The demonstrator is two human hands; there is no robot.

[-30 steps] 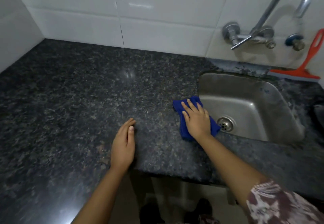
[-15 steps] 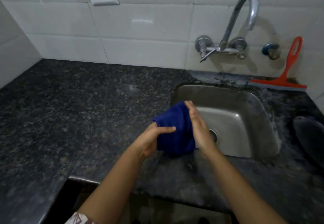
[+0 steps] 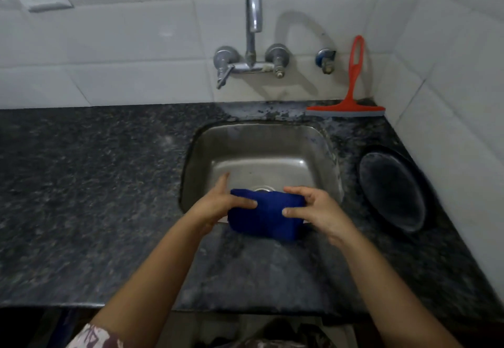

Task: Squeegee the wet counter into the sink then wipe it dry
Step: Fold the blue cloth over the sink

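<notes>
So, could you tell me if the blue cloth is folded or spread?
Folded: the blue cloth is a compact wad, gripped at its ends by left hand and right hand.

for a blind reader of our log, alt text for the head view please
A person's left hand and right hand grip a folded blue cloth by its ends over the front edge of a steel sink set in a dark speckled counter. A red squeegee stands against the tiled wall behind the sink, right of the tap.
</notes>
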